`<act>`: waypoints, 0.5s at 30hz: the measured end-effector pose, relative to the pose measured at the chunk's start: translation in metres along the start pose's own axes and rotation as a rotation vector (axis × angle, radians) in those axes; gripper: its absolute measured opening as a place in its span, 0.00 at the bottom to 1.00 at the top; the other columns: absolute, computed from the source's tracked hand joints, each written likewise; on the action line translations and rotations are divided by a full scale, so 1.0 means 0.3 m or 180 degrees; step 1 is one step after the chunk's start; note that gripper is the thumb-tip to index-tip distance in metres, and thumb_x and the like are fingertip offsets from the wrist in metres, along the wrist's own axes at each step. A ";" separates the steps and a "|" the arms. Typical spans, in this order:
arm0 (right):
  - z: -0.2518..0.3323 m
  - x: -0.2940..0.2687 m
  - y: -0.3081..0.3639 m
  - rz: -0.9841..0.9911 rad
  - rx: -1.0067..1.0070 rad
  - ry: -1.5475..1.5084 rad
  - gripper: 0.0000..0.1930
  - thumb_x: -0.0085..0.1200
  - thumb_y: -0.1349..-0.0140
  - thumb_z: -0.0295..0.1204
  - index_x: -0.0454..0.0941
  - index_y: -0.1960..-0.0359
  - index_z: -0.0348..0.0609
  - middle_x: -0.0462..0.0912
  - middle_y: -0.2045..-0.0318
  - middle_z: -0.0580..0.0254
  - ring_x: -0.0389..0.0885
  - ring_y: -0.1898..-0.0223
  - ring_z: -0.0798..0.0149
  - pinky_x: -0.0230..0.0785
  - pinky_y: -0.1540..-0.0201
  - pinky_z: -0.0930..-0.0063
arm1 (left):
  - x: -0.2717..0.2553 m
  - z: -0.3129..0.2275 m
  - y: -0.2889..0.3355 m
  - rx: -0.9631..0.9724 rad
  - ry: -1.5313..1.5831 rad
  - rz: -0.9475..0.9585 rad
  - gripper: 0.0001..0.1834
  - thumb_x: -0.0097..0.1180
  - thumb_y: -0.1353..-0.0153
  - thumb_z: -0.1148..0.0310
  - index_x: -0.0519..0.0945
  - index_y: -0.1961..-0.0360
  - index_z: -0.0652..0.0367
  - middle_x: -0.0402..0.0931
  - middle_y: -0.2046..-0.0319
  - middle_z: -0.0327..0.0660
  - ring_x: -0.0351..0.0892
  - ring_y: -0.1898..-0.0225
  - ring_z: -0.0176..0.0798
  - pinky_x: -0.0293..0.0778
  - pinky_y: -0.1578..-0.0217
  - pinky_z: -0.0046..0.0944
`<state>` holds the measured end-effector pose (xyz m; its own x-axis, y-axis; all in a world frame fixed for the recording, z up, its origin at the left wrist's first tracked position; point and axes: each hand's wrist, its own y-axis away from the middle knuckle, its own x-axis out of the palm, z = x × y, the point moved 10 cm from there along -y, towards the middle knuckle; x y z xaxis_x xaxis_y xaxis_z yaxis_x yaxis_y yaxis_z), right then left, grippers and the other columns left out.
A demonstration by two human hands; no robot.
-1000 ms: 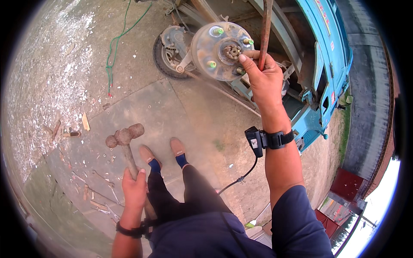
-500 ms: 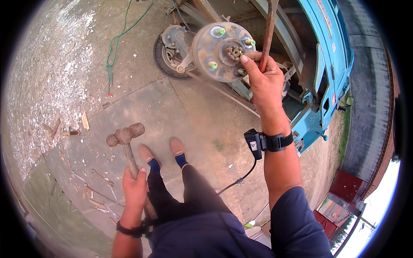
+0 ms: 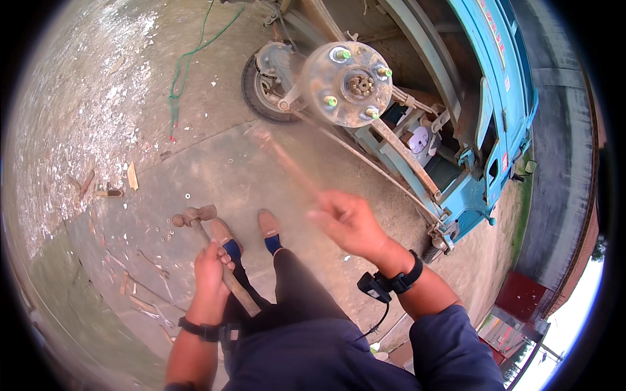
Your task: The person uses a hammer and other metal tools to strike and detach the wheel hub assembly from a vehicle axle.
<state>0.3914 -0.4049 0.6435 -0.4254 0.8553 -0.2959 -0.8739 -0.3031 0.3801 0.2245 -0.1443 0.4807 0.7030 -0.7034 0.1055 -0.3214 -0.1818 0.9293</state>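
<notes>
My left hand (image 3: pixel 212 268) is wrapped round the wooden handle of a ball-peen hammer (image 3: pixel 194 215). Its rusty head points away from me, above the ground beside my shoes. In front of my body, my right hand (image 3: pixel 350 223) grips a long reddish-brown metal bar (image 3: pixel 290 166), smeared by motion; its far end reaches up and left, and its exact kind cannot be made out. Beyond that hand, apart from it, is a rusty round wheel hub (image 3: pixel 319 90) with several green-tipped studs and a toothed nut (image 3: pixel 360 85) at its centre.
The hub belongs to a blue vehicle (image 3: pixel 515 124) with an exposed frame at the right. A tyred wheel (image 3: pixel 251 91) sits behind the hub. Wrenches and other tools (image 3: pixel 153 264) lie on the ground at the left, near wood scraps (image 3: pixel 132 176). A green cord (image 3: pixel 176 85) trails farther off.
My right hand has come away from the hub, down toward my body, and the bar has swung to point up and left. The hammer has dropped slightly nearer to me, still held.
</notes>
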 end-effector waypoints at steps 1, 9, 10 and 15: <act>-0.032 0.093 0.021 0.0420 0.0286 0.0005 0.18 0.61 0.35 0.36 0.79 0.48 0.40 0.78 0.69 0.55 0.74 0.70 0.62 0.70 0.62 0.69 | -0.006 0.010 -0.014 -0.0014 0.0106 0.0021 0.08 0.52 0.29 0.64 0.70 0.60 0.57 0.66 0.75 0.34 0.65 0.79 0.29 0.66 0.80 0.32; -0.370 0.682 0.162 0.1809 0.1182 -0.0412 0.43 0.59 0.35 0.40 0.47 0.24 0.43 0.78 0.66 0.57 0.74 0.70 0.65 0.71 0.64 0.70 | -0.174 0.157 -0.111 -0.0142 0.0179 -0.0139 0.07 0.52 0.35 0.68 0.75 0.70 0.57 0.72 0.75 0.37 0.72 0.77 0.34 0.70 0.78 0.37; -0.342 0.731 0.167 0.1902 0.1568 -0.0505 0.41 0.58 0.33 0.41 0.50 0.25 0.41 0.78 0.67 0.61 0.72 0.73 0.70 0.70 0.69 0.75 | -0.228 0.176 -0.128 -0.0192 0.0139 -0.0197 0.07 0.52 0.36 0.69 0.76 0.71 0.58 0.73 0.75 0.37 0.72 0.77 0.35 0.70 0.77 0.38; -0.526 0.985 0.207 0.2109 0.2312 -0.0244 0.29 0.53 0.30 0.49 0.70 0.38 0.37 0.75 0.71 0.65 0.72 0.76 0.74 0.66 0.74 0.79 | -0.351 0.204 -0.145 -0.0631 -0.0097 0.0050 0.07 0.56 0.40 0.70 0.80 0.67 0.63 0.77 0.72 0.41 0.77 0.73 0.37 0.73 0.73 0.38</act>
<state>0.1742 -0.2374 0.4415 -0.7379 0.6384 0.2191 -0.0963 -0.4209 0.9020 0.1257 -0.1045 0.4074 0.6783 -0.7261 0.1127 -0.1989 -0.0337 0.9794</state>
